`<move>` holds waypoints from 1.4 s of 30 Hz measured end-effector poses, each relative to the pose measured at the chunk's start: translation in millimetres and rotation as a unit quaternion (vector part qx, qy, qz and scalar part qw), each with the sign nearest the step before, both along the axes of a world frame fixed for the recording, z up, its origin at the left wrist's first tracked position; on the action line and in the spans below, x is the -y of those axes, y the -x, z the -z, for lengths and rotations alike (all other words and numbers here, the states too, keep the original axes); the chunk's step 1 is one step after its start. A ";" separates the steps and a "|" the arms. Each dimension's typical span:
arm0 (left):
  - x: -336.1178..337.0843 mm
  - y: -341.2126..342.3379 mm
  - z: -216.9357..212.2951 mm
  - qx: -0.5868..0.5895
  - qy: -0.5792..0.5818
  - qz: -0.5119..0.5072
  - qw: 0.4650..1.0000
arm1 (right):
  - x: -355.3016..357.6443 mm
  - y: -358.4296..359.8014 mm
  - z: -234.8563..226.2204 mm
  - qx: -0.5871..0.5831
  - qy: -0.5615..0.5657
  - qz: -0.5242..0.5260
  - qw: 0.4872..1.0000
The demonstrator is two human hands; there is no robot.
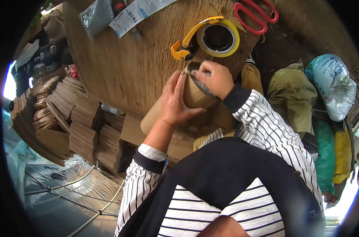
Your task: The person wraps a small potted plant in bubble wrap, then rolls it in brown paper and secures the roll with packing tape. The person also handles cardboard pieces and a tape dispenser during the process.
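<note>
A wide brown cardboard tube (pixel 155 116) lies tilted across the near edge of the wooden table, its open end facing up and right. My left hand (pixel 174 100) is closed round the tube's side, thumb on the near side and fingers over the far side. At the open end, my right hand (pixel 216 78) has its fingers curled over the rim. They press on grey crinkled material (pixel 203 87) that shows inside the mouth. The fingertips are partly hidden within the opening. Just beyond sits a yellow tape dispenser (pixel 182 51) with a roll of clear tape (pixel 234 43).
Red-handled scissors (pixel 262 29) lie at the wooden table's (pixel 120 75) far right. A grey plastic packet (pixel 96 17) and a printed label strip (pixel 134 17) lie far left. Folded cardboard stacks (pixel 82 136) stand at left, and a white-blue sack (pixel 331 85) at right.
</note>
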State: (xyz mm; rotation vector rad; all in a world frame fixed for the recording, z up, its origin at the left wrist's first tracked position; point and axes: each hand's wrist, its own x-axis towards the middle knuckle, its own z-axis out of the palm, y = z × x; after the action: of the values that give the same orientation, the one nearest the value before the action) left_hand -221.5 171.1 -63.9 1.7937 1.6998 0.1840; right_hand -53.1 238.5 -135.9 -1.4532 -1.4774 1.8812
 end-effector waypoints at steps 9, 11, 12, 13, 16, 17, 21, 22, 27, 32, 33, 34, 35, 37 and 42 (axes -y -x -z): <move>-0.3 4.6 1.9 -0.003 0.023 0.022 0.999 | 10.8 13.6 -8.9 0.020 -0.054 0.109 0.992; -4.5 1.5 0.3 0.000 0.024 0.012 1.000 | 23.1 0.4 -6.6 -0.083 0.014 0.155 0.984; -4.8 2.1 0.9 0.000 0.026 0.013 1.000 | 31.7 -7.4 -8.6 -0.149 0.048 0.188 0.970; -3.8 4.2 1.9 -0.002 0.026 0.011 1.000 | 40.0 -15.0 -10.9 -0.143 0.007 0.145 0.979; -3.8 6.4 4.4 0.010 0.030 0.011 0.999 | 49.0 -25.2 -20.4 -0.117 -0.099 0.029 0.988; -1.8 10.4 6.9 0.020 0.028 0.010 0.999 | 47.4 -23.6 -22.9 -0.106 -0.122 -0.006 0.987; -6.4 9.2 9.4 0.034 -0.016 0.044 0.998 | 44.2 -20.2 -18.1 -0.093 -0.165 -0.063 0.980; -11.3 4.6 10.0 0.046 -0.036 0.060 0.997 | 42.4 -20.9 -17.6 -0.089 -0.170 -0.070 0.979; -31.8 -7.2 0.9 0.015 0.014 0.097 0.995 | 38.9 -41.6 -7.5 -0.265 0.115 0.085 0.954; -32.3 -7.7 -2.8 0.012 0.018 0.099 0.995 | 44.7 -89.7 -15.7 -0.094 -0.110 0.131 0.981; -33.5 -9.4 -0.4 0.019 0.011 0.093 0.995 | 55.9 -80.8 -7.2 -0.063 -0.168 0.052 0.982; -32.9 -10.9 2.6 0.026 0.004 0.085 0.996 | 66.8 -64.1 0.5 -0.032 -0.224 -0.029 0.974; -33.0 -11.1 3.7 0.034 0.011 0.076 0.996 | 76.2 -40.9 -21.1 -0.068 -0.171 0.009 0.983; -32.2 -4.9 5.2 0.042 0.012 0.050 0.998 | 70.6 -33.4 -17.8 -0.047 -0.165 -0.009 0.985; -18.3 -2.4 12.7 0.057 -0.049 0.056 0.996 | 58.8 -36.1 -13.0 -0.013 -0.164 -0.056 0.985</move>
State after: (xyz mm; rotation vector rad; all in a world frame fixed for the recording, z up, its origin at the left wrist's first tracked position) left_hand -219.1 189.4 -76.6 1.9063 1.5311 0.3197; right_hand -17.0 179.7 -122.9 -1.2097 -1.7882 1.6122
